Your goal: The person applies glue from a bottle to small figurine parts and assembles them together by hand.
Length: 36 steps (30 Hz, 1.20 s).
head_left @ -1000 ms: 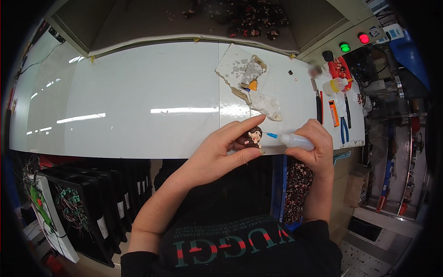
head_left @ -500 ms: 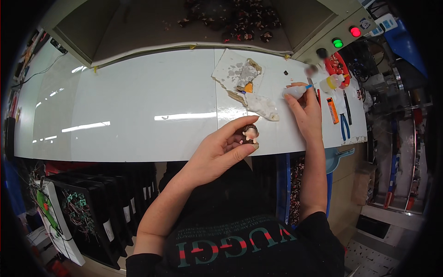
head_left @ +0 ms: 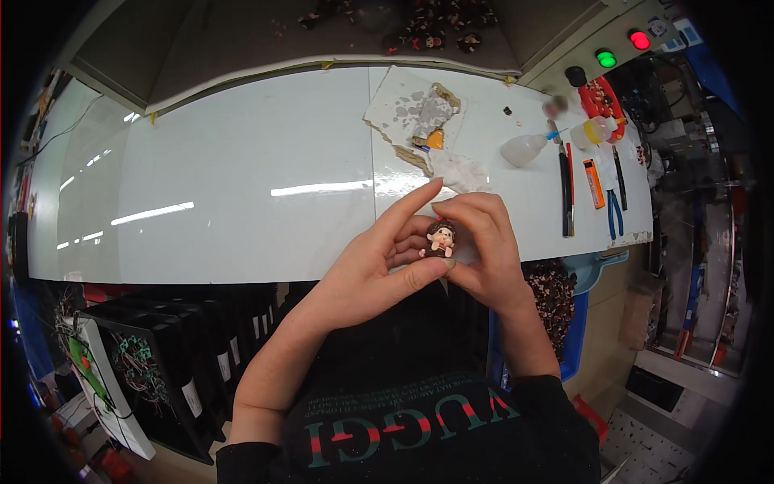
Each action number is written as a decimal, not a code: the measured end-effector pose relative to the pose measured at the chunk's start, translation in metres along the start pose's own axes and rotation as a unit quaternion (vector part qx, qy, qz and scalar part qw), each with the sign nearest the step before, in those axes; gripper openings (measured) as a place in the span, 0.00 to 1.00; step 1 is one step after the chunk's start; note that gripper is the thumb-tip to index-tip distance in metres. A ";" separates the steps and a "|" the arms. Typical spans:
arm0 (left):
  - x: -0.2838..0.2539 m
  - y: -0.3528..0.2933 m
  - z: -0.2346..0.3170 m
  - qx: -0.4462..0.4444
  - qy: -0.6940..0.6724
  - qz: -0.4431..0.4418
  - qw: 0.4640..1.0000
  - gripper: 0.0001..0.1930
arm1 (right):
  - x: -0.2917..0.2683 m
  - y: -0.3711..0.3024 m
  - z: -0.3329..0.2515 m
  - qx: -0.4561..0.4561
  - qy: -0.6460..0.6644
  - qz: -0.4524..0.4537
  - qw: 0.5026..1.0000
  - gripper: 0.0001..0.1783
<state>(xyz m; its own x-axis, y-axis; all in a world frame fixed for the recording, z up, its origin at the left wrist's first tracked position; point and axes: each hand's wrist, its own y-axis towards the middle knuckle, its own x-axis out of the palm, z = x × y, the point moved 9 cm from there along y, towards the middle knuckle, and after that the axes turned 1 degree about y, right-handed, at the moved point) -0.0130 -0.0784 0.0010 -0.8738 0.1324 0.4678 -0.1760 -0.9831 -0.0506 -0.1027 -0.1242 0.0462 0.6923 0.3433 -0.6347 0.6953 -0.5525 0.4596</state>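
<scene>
A small brown doll figurine (head_left: 441, 240) with a pale face faces up at the table's front edge, held between my two hands. My left hand (head_left: 367, 262) is closed round it from the left, its thumb at the base and its index finger stretched out past the top. From the right, my right hand (head_left: 493, 254) grips it too, with fingertips at the top and the thumb low down near the left thumb. A translucent squeeze bottle (head_left: 522, 151) with a blue tip lies on the white table (head_left: 242, 161) beyond my right hand.
A stained sheet with a crumpled white cloth (head_left: 459, 171) lies ahead. To the right are a second bottle with a yellow band (head_left: 594, 133), a red tray (head_left: 598, 101), an orange box (head_left: 593, 184) and blue-handled pliers (head_left: 615, 215). A grey booth (head_left: 201, 56) holding several figurines stands behind.
My right hand has let go of the squeeze bottle and come down left to the figurine. The bottle now lies on the table. The figurine's face has become visible in detail.
</scene>
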 end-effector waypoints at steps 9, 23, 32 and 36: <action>0.015 0.022 -0.011 -0.023 -0.003 -0.010 1.000 0.42 | -0.016 -0.009 0.023 -0.015 0.042 0.059 0.997 0.25; 0.048 0.130 -0.064 -0.078 0.025 -0.004 0.997 0.38 | -0.076 -0.026 0.132 -0.018 0.042 0.075 0.996 0.22; 0.057 0.122 -0.057 -0.076 0.014 0.001 0.997 0.40 | -0.083 -0.026 0.118 -0.017 0.044 0.079 0.996 0.22; 0.060 0.120 -0.054 -0.074 0.014 0.000 0.997 0.40 | -0.085 -0.027 0.115 -0.013 0.041 0.079 0.996 0.22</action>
<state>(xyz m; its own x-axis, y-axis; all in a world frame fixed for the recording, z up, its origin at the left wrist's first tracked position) -0.1106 -0.1815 -0.0245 -0.8857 0.1373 0.4436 -0.2388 -0.9539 -0.1816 -0.2025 -0.2255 0.0160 0.8068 0.3145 -0.5002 0.5797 -0.5851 0.5671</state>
